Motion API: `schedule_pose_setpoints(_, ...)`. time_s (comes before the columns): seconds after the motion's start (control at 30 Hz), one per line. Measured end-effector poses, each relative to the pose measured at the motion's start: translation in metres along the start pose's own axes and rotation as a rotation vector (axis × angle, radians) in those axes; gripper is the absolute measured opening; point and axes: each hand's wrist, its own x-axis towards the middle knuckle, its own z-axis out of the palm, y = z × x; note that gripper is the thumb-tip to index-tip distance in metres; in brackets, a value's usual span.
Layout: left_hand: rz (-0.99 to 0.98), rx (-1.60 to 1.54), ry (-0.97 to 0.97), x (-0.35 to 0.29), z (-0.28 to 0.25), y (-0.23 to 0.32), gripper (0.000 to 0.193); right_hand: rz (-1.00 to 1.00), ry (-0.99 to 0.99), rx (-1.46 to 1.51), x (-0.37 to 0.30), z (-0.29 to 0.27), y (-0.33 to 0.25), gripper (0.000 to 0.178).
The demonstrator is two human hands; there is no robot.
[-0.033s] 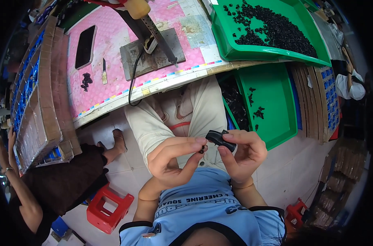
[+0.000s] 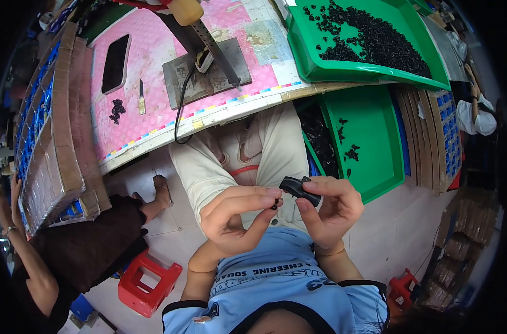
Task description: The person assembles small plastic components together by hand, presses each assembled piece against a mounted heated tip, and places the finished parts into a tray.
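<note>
Above my lap, my right hand (image 2: 335, 209) pinches a curved, glossy black plastic part (image 2: 295, 187) between thumb and fingertips. Close beside it, my left hand (image 2: 239, 216) holds a small black piece (image 2: 275, 205) between thumb and forefinger. That piece is mostly covered by the fingertips, so its exact shape cannot be made out. The left fingertips are right by the left end of the larger part; whether they touch it I cannot tell.
On the pink-covered table (image 2: 147, 119) are a press stand (image 2: 209, 72), a phone (image 2: 116, 64), a knife (image 2: 142, 97) and small black parts (image 2: 117, 111). Green trays (image 2: 320, 68) (image 2: 376, 172) hold more. Boxes (image 2: 64, 128), a red stool (image 2: 147, 284) and another person (image 2: 86, 245) are left.
</note>
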Motion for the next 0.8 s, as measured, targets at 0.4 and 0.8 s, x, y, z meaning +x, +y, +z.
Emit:
schedule_pose_setpoints(0.4, -0.206, -0.61, -0.057, -0.005, -0.005, -0.013, 0.021, -0.05, 0.002, -0.013, 0.001, 0.0, 0.001, 0.027)
schedule_pose_setpoints(0.8, -0.6, -0.91, 0.008, -0.001, -0.001, 0.001, 0.017, -0.053, 0.005, -0.01, 0.002, 0.0, 0.002, 0.025)
